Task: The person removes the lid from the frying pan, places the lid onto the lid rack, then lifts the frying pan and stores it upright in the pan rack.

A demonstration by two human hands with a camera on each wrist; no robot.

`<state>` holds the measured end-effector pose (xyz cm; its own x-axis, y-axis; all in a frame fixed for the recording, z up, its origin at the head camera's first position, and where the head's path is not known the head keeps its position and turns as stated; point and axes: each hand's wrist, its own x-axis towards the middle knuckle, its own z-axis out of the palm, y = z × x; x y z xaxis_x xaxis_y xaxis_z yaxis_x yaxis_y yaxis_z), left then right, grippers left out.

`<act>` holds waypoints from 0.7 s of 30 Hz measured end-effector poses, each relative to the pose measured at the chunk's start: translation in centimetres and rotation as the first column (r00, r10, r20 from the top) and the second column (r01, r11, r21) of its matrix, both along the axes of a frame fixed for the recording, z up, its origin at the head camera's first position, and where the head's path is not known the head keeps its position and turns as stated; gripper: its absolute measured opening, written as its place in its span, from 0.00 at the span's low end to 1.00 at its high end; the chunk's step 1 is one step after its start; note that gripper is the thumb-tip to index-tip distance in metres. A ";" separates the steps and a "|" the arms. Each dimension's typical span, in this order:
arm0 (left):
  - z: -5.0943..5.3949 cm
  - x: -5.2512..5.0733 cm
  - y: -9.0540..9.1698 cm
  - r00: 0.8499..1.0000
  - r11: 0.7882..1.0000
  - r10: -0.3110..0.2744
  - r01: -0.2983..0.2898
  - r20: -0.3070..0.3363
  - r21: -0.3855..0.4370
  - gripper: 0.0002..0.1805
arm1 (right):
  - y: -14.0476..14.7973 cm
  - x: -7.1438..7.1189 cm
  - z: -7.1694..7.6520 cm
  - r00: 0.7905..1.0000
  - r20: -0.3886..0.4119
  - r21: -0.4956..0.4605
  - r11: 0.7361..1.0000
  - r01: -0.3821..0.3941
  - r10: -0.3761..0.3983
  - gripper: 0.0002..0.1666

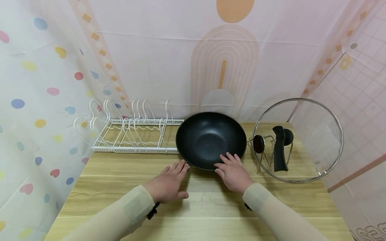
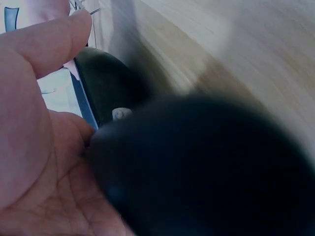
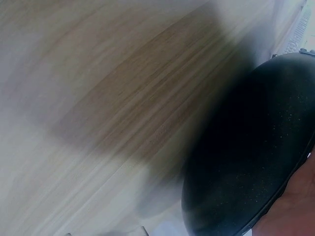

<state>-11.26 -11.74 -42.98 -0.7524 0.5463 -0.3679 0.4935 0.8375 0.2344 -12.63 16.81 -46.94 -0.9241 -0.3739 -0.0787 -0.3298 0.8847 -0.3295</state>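
Observation:
A black wok [image 1: 211, 134] sits upright on the wooden table, its inside facing up. My left hand [image 1: 167, 182] lies over the wok's handle, fingers extended and thumb held out to the side. In the left wrist view the dark handle [image 2: 206, 167] runs beside the palm, blurred and close to the camera; a small pale fitting [image 2: 121, 113] shows where it meets the wok. My right hand [image 1: 233, 175] is at the wok's near right rim, fingers spread and reaching over the edge. In the right wrist view the wok's dark outer side [image 3: 251, 147] lies beside that hand.
A white wire dish rack [image 1: 135, 150] stands left of the wok, close against it. On the right, a large glass lid [image 1: 341, 140] with a black handle [image 1: 279, 149] leans upright in a wire stand [image 1: 263, 160]. Patterned curtains [image 1: 156, 67] hang behind and at both sides.

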 end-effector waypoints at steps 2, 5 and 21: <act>0.2 -0.1 -0.1 1.000 1.000 -0.011 0.011 -0.002 -0.010 0.54 | 0.0 0.0 0.0 1.000 0.001 0.002 1.000 -0.001 0.001 0.24; 0.4 -0.3 -0.3 1.000 0.999 -0.025 0.024 -0.004 -0.022 0.53 | 0.0 -0.1 0.0 1.000 0.005 0.004 1.000 -0.002 0.002 0.25; 0.5 -0.4 -0.1 0.999 0.998 -0.044 0.045 0.028 -0.045 0.54 | 0.7 -0.1 0.4 1.000 0.022 -0.006 1.000 0.002 -0.002 0.24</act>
